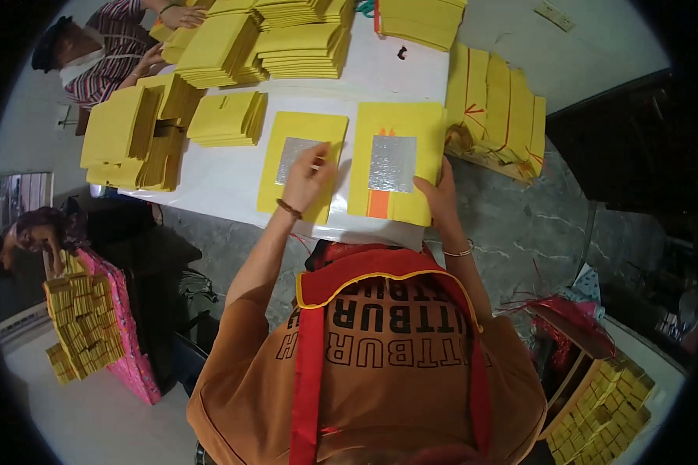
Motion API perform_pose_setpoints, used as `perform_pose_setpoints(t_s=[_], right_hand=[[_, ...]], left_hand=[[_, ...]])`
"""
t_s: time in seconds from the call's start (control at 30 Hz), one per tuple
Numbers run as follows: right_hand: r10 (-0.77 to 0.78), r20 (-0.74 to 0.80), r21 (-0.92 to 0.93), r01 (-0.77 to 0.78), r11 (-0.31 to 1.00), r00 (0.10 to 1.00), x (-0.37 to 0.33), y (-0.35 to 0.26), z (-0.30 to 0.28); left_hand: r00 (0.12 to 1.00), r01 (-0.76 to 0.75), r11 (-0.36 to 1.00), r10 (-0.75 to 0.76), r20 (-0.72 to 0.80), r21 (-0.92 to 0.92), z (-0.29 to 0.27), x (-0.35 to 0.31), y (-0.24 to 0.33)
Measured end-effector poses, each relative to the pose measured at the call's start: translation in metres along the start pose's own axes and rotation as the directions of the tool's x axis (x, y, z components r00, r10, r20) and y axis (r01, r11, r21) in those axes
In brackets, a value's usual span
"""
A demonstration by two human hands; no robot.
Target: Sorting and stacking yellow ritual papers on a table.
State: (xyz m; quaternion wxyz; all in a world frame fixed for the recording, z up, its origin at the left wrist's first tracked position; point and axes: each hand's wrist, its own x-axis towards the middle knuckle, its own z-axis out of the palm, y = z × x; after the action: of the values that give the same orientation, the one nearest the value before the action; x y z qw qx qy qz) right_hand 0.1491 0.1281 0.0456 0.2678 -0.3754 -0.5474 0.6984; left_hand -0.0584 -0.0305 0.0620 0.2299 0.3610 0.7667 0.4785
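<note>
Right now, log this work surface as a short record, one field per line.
Left hand: fingers curled over the left yellow piece; contact unclear
Left hand position: left hand partly covers the left silver rectangle on the left yellow piece
Right hand: right hand at the right edge of the right yellow piece, thumb on top
Right piece markings: right silver rectangle, orange strip below
Surface: white table
Far left: person in striped top, hands at yellow stacks
</note>
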Motion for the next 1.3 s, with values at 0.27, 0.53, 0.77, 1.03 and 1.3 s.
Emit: perform_pose_setpoints(t_s=[0.27, 0.53, 0.77, 1.03, 1.3], right_hand=[[-0.174, 0.125, -0.173, 0.194, 0.966, 0.977, -0.013, -0.03, 0.018], [-0.063, 0.302, -0.06, 0.085, 0.995, 0.951, -0.019, -0.045, 0.023], [0.118, 0.158, 0.378, -0.171, 0.91, 0.98, -0.012, -0.021, 0.01], [0.255, 0.095, 0.574, -0.262, 0.776, 0.962, -0.004, 0.018, -0.017], [0.219, 0.164, 0.618, -0.273, 0.738, 0.962, -0.008, 0.014, -0.014]], left_hand=[[0.982, -0.098, 0.979, 0.123, 0.141, -0.176, 0.091, 0.003, 0.042], [0.938, 0.176, 0.982, -0.144, 0.315, -0.074, 0.068, 0.026, 0.056], [0.855, 0.47, 0.702, -0.213, 0.472, -0.535, 0.063, 0.031, 0.03], [0.864, 0.499, 0.457, -0.201, 0.462, -0.736, 0.065, 0.02, 0.022], [0.904, 0.418, 0.553, -0.175, 0.39, -0.721, 0.077, 0.015, 0.024]])
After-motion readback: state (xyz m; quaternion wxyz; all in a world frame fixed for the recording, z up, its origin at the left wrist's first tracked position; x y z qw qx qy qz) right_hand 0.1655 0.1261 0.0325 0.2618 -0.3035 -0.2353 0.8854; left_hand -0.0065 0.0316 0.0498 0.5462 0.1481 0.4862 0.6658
